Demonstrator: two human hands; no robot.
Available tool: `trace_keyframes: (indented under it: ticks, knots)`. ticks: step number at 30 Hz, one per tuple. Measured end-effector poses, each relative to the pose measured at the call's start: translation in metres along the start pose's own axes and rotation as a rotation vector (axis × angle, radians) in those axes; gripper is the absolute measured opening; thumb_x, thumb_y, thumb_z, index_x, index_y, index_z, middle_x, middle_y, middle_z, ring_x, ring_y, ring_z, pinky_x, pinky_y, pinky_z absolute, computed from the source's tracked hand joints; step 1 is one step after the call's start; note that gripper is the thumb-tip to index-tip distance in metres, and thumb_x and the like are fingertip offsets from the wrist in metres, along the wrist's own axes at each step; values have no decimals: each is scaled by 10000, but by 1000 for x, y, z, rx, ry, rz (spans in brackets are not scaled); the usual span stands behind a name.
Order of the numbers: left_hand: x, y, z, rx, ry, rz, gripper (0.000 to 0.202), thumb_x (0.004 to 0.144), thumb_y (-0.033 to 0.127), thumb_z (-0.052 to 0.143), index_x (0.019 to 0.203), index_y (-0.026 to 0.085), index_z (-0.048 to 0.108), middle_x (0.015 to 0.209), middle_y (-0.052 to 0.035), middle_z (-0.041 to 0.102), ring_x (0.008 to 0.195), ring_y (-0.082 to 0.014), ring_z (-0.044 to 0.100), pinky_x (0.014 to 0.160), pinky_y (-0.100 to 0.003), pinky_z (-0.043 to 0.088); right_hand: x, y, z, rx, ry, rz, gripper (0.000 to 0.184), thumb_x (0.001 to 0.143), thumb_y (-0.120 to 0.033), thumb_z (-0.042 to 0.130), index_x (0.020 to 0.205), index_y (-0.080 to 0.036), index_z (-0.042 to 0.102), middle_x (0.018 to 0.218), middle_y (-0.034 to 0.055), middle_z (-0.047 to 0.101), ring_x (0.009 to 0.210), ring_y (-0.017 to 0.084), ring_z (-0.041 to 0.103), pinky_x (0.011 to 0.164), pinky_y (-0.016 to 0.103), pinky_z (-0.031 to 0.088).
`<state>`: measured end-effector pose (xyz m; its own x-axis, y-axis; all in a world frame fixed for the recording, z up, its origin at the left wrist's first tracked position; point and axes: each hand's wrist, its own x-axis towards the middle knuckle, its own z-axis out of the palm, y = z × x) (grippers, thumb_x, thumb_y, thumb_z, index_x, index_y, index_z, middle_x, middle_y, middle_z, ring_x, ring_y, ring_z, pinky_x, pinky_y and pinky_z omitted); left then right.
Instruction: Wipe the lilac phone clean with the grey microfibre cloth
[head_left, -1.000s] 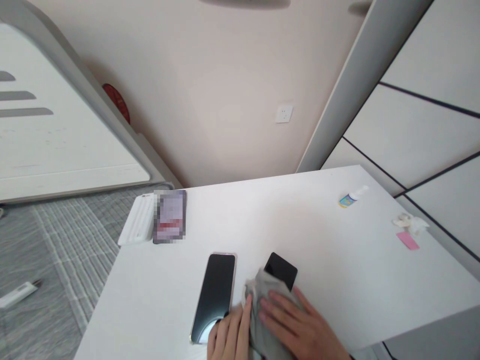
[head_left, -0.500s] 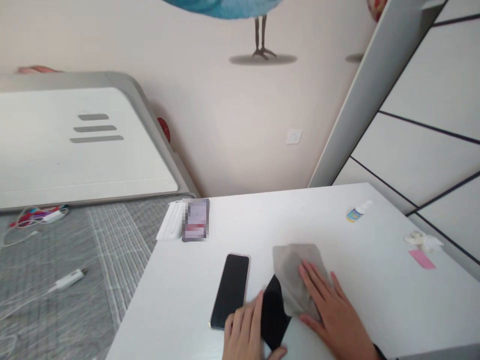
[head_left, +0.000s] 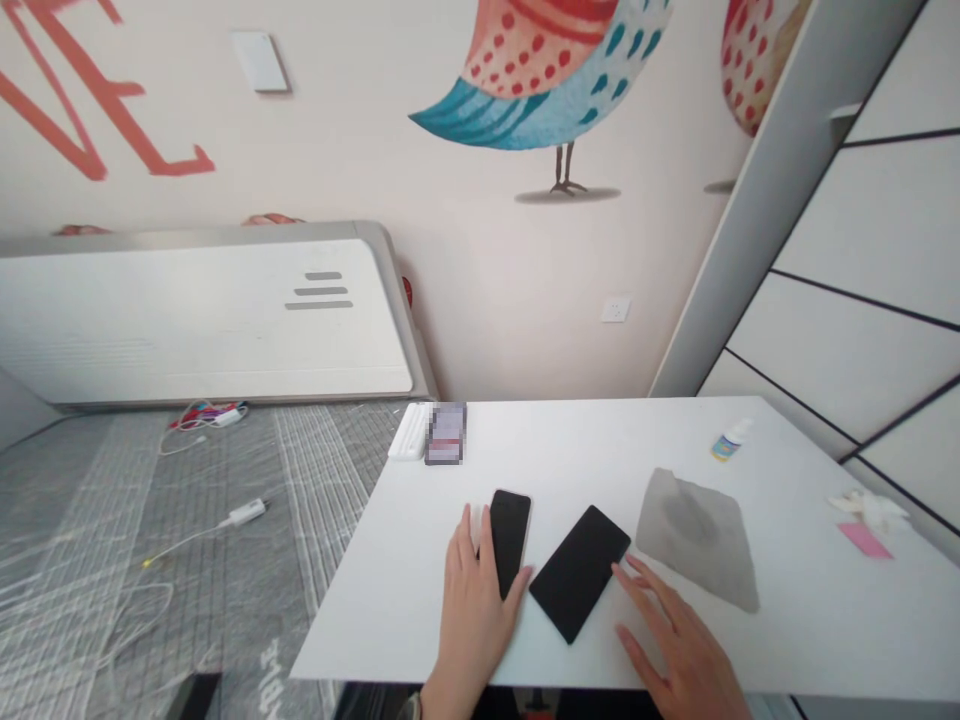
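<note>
Chief risk at the near edge of the white surface [head_left: 570,445]: a narrow black phone [head_left: 510,535] and a black slab [head_left: 579,573], both lying close to that edge, with one careless sideways push of either hand enough to send one over; a second risk in the two dark objects lying just beside each other, open to scratching if slid together; left grip [head_left: 474,612] narrow, fingers pressed against the phone's left side and over its lower end, firmness of hold impossible to judge; right grip [head_left: 679,640] wide, fingers splayed, fingertips [head_left: 619,570] just at the slab's right edge, nothing held; slab tilted, between both hands, at 3 o'clock from the phone; a grey microfibre cloth [head_left: 694,540] flat at 3 o'clock from the slab, a darker patch near its middle; at 1 o'clock, a small dropper bottle [head_left: 725,443] with a blue label; further right, a crumpled white tissue [head_left: 870,510] above a pink slip [head_left: 862,540]; at 11 o'clock, a white ribbed case [head_left: 409,432] beside a blurred packet [head_left: 446,433]; at 9 o'clock, a white charging cable [head_left: 244,513] on a grey striped mat [head_left: 97,520].
</note>
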<state>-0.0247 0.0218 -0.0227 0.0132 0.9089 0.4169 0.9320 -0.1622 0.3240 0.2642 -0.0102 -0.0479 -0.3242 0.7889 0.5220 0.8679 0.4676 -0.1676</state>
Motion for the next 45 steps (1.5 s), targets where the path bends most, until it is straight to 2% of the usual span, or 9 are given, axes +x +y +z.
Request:
trace_keyframes:
  ticks: [3, 8, 14, 20, 25, 28, 31, 37, 45]
  knots:
    - [5, -10, 6, -20, -32, -11, 832, 975, 415, 639, 1628, 81, 246, 1611, -288, 400, 1456, -451, 453, 1123, -634, 476, 6, -22, 11, 27, -70, 17, 643, 1037, -454, 572, 1637, -298, 400, 1657, 79, 458, 1375, 324, 609, 1039, 475, 612]
    - [8, -28, -6, -80, -32, -20, 692, 936, 222, 562, 1584, 133, 338, 1390, -165, 617, 1298, -343, 594, 1108, -554, 515, 15, -23, 19, 63, -141, 0, 598, 1029, -427, 608, 1601, -339, 463, 1649, 48, 476, 1408, 326, 573, 1107, 524, 564]
    - [2, -63, -37, -130, 27, -122, 706, 916, 303, 584, 1572, 188, 349, 1390, -162, 544, 1205, -357, 668, 1001, -556, 590, 43, -35, 17, 165, -283, -88, 566, 1038, -352, 589, 1592, -354, 474, 1687, 15, 419, 1541, 286, 424, 1216, 487, 462]
    - [-7, -81, -54, -163, 50, -162, 697, 942, 447, 595, 1552, 194, 372, 1428, -164, 525, 1325, -387, 601, 1086, -616, 538, 88, -69, 29, 399, -392, -100, 630, 908, -78, 502, 1492, -303, 579, 1693, -6, 410, 1596, 264, 314, 1295, 536, 304]
    - [-2, -69, -56, -200, 11, -105, 662, 984, 407, 580, 1562, 199, 333, 1441, -162, 564, 1354, -334, 597, 1128, -571, 520, 100, -75, 34, 674, -341, 8, 510, 932, -123, 492, 1397, -262, 651, 1664, 49, 458, 1572, 305, 360, 1301, 595, 255]
    - [1, -51, -60, -207, -55, -35, 676, 973, 391, 637, 1563, 246, 341, 1397, -131, 596, 1276, -307, 653, 1058, -515, 575, 94, -63, 29, 861, -270, 164, 418, 1056, -269, 424, 1431, -236, 606, 1556, 129, 573, 1413, 281, 571, 1200, 527, 452]
    - [5, -31, -63, -216, -154, 96, 749, 885, 326, 750, 1541, 286, 391, 1362, -103, 624, 1203, -288, 682, 1002, -454, 599, 87, -50, 20, 1057, -255, 303, 477, 1113, -436, 368, 1520, -241, 522, 1447, 150, 654, 1203, 264, 710, 993, 446, 608]
    - [23, -7, -58, -222, -295, 409, 841, 781, 236, 783, 1543, 263, 428, 1373, -133, 638, 1169, -315, 670, 982, -462, 573, 77, -29, 12, 1324, -347, 490, 513, 1060, -544, 558, 1429, -196, 633, 1078, 99, 781, 893, 215, 745, 755, 340, 616]
    - [55, 14, -59, -172, -403, 623, 853, 729, 243, 778, 1517, 225, 453, 1305, -123, 661, 1120, -323, 668, 933, -462, 567, 63, 4, 19, 1491, -427, 574, 340, 1018, -454, 689, 1186, -159, 676, 1040, 44, 717, 825, 165, 704, 736, 338, 615]
